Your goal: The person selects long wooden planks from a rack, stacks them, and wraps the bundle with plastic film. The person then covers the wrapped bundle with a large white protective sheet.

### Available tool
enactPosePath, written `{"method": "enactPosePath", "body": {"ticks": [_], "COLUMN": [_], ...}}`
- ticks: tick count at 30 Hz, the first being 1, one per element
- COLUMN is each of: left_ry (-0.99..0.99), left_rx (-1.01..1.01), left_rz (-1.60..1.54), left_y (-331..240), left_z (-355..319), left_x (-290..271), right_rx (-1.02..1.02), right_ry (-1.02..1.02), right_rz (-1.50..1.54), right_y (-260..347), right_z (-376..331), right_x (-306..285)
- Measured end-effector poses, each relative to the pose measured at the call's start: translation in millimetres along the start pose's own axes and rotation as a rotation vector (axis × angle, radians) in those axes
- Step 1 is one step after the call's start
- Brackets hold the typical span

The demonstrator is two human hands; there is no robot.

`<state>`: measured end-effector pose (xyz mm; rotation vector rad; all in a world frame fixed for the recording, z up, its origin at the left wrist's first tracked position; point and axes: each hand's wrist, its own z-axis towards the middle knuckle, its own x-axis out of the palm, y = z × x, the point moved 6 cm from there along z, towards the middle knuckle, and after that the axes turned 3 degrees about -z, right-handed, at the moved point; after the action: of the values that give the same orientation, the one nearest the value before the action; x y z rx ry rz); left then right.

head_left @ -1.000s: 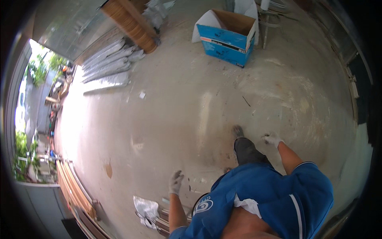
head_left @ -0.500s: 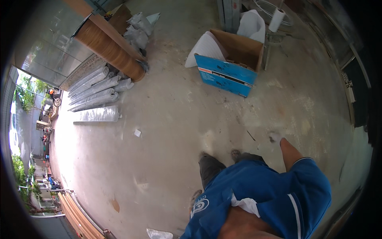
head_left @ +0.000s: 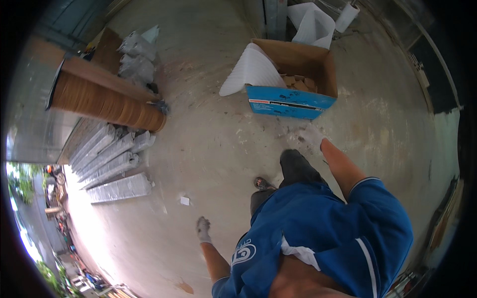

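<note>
The person stands on a concrete floor (head_left: 208, 149) and wears a blue shirt with short sleeves and grey work gloves on both hands. The right hand (head_left: 312, 135) is stretched forward and hangs just in front of a blue cardboard box (head_left: 290, 103), near its lower right corner but not touching it; the glove is blurred, so I cannot tell how far the fingers are open, and nothing shows in this hand. The box is open at the top, brown inside, and some small brown pieces (head_left: 297, 82) lie in it. A white foam sheet (head_left: 251, 70) leans over the left edge of the box. The left hand (head_left: 202, 229) hangs low beside the body, the fingers loosely curled and pointing down, and it holds nothing. A small white scrap (head_left: 185, 200) lies on the floor near this hand. At the left, a thick stack of brown wooden boards (head_left: 107, 102) stands, and beside it long bundles wrapped in clear plastic (head_left: 112, 159) lie side by side on the floor.
</note>
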<state>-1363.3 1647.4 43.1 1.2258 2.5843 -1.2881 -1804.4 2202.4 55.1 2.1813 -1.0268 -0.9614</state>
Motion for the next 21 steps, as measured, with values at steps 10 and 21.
{"method": "enactPosePath", "body": {"ticks": [10,21], "left_ry": [0.066,0.292], "left_rx": [0.050,-0.137], "left_rz": [0.100,0.465], "left_y": [-155.1,-278.0], "left_z": [58.9,32.9], "left_x": [154.2,335.9], "right_rx": [-0.029,-0.092], "right_ry": [-0.176,0.169], "right_rz": [0.015,-0.446], "right_y": [127.6,190.6], "right_z": [326.6,534.0], "right_x": [-94.5,-82.3]}}
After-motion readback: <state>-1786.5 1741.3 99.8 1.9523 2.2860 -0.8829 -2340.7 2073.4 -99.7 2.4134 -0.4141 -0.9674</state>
